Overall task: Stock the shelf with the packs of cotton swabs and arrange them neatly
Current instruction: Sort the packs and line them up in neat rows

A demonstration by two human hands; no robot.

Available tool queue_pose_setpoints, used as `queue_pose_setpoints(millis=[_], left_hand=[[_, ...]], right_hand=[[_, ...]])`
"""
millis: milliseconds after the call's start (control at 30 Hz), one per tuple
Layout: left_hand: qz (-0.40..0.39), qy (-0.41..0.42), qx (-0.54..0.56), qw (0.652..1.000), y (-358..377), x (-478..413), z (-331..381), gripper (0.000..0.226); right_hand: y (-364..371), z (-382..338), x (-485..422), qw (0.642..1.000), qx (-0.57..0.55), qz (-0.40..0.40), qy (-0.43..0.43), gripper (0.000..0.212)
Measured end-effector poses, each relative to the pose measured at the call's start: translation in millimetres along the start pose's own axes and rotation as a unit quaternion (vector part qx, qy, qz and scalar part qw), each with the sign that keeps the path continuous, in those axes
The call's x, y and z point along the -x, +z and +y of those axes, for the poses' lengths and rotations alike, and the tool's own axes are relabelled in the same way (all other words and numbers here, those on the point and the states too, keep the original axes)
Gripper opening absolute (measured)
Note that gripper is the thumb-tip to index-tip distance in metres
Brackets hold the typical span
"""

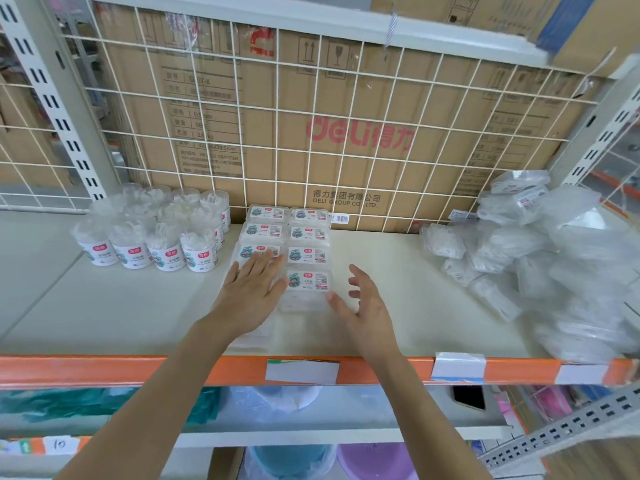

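Two rows of flat clear packs of cotton swabs (309, 233) with white labels run front to back on the white shelf (398, 289). My left hand (251, 289) lies flat, fingers straight, on the front packs of the left row. The front pack of the right row (306, 284) sits between my hands. My right hand (360, 304) hovers at that pack's right side with fingers spread and loosely bent; its thumb is at the pack's corner. A heap of unsorted clear packs (540, 258) in plastic wrapping lies at the right end of the shelf.
Several round tubs (162, 233) with white sticks stand in a block at the left. A wire grid (311, 133) and a big cardboard box (363, 140) close off the back. The shelf's orange front rail (104, 370) carries price tags. Basins sit on the shelf below.
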State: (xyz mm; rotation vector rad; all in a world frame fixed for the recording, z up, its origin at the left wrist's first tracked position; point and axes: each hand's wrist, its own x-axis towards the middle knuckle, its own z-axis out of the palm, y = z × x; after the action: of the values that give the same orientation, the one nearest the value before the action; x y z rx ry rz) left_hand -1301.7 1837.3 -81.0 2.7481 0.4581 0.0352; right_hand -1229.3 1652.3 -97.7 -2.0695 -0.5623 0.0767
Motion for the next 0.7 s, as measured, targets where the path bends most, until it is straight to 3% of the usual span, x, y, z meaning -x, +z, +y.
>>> queue_pose_setpoints(millis=[100,233,300,367,500,633,700], left_hand=[[0.012,0.009,0.057,0.998,-1,0,-3,0.05],[0.049,0.012,0.197,0.979,-9,2,-5,0.068],[0.077,0.026,0.227,0.97,-11,2,-7,0.056],[0.108,0.051,0.22,0.968,-11,2,-6,0.042],[0.133,0.114,0.197,0.965,-15,-6,17,0.038],[0.106,0.185,0.202,0.956,-16,-21,64,0.035],[0.072,0.219,0.196,0.953,-14,-31,94,0.046]], right_hand=[[-24,10,2,0.996,0.074,0.036,-0.032,0.056],[-60,27,8,0.986,0.135,0.086,-0.046,0.052],[-79,37,12,0.98,0.158,0.109,-0.041,0.049],[-97,46,16,0.976,0.172,0.131,-0.03,0.047],[-132,65,20,0.967,0.184,0.176,-0.003,0.044],[-157,86,17,0.961,0.196,0.193,0.021,0.043],[-166,94,12,0.96,0.201,0.192,0.039,0.044]])
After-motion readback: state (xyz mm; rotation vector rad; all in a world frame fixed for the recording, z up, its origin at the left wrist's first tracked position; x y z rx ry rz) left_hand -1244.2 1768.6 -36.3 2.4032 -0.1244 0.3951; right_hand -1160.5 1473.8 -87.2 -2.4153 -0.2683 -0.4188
